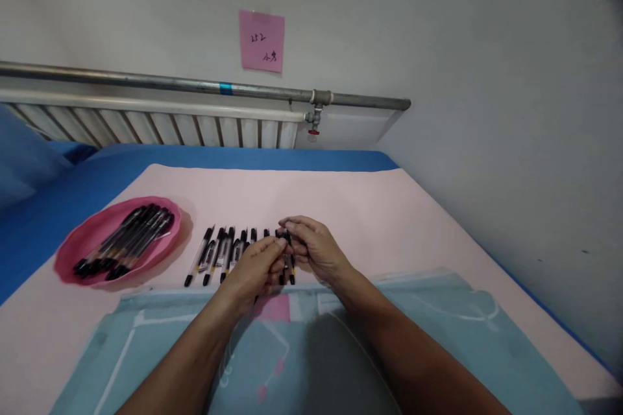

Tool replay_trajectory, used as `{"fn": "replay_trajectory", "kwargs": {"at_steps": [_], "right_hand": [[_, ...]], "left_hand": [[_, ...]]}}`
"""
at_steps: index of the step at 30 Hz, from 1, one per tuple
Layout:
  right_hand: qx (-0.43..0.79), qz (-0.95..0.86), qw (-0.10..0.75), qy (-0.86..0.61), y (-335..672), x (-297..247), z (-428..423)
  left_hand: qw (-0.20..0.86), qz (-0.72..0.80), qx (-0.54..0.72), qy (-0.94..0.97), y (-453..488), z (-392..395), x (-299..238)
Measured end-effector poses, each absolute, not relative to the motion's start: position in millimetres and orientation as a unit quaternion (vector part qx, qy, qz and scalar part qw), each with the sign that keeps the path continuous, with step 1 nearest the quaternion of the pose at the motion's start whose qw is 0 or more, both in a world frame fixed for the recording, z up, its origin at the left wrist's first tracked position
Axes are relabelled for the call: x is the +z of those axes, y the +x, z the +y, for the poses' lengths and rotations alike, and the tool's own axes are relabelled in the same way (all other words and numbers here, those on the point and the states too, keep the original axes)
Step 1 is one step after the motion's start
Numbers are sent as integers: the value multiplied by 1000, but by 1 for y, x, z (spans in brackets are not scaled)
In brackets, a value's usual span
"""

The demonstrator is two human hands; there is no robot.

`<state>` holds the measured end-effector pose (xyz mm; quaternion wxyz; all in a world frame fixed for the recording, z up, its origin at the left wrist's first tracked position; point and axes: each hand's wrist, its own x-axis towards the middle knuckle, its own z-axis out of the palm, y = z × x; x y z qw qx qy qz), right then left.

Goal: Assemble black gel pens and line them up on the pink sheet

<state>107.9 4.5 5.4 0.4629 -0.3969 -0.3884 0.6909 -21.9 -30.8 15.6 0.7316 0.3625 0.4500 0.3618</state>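
My left hand [261, 264] and my right hand [317, 248] meet over a row of pens, both closed with fingertips pinched together. Between the fingertips shows a small black part of a pen [286, 234]; the fingers cover most of it. Clear-barrelled pens [197, 257] with black ends lie side by side on the pink tabletop [335, 198], left of and beneath my hands. Small black pieces lie among them. One more pen [292, 270] shows just below my right fingers; others are partly hidden by my left hand.
A pink oval basket [168, 204] with several black-ended pens stands at the left. Light blue cloth [428, 337] covers the near edge under my forearms. Behind the table run a radiator [185, 130] and a metal pipe [160, 82] with a valve [315, 120]. A wall rises on the right.
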Motion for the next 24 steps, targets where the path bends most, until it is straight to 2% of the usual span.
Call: {"fn": "replay_trajectory", "kwargs": {"at_steps": [9,17,24], "right_hand": [[686,-383,450,-425,105,7,1],[714,-349,483,-367,112,9,7],[671,-343,513,-412,115,10,11]], "left_hand": [[724,461,358,368,-20,-30,15],[727,465,338,375,-21,-31,14],[685,496,322,426,-18,-31,11]]}}
